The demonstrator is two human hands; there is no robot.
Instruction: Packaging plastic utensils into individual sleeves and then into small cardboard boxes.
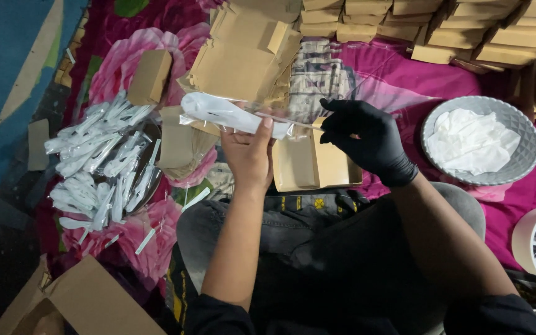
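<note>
Nearest the camera are the person's crossed legs in dark trousers (317, 248), with a brown carton (88, 304) at the lower left corner. Above the lap, the bare left hand (249, 155) grasps a clear pouch (231, 115) holding something white, its fingers curled over the pouch's lower edge. The right hand (367, 136), in a black glove, pinches the pouch's right end between thumb and fingertips, so both hands hold it level just above an open tray-box (311, 164) of brown card that rests against the knees. To the left, on the flowered pink cloth (144, 248), lies a heap of wrapped white pieces (103, 161), spilling over a dark dish that is mostly hidden under them; loose ones lie scattered beside it. A folded card sleeve (150, 77) stands just beyond the heap. To the right, a grey bowl (528, 130) holds crumpled white tissue (469, 139), and at the right edge a white tub (525, 239) contains small black items, too dim to make out. Beyond the hands lies a pile of flat box blanks (243, 56), next to a stack of clear printed bags (317, 80). Farthest off, rows of closed brown boxes (454, 28) line the top edge.
</note>
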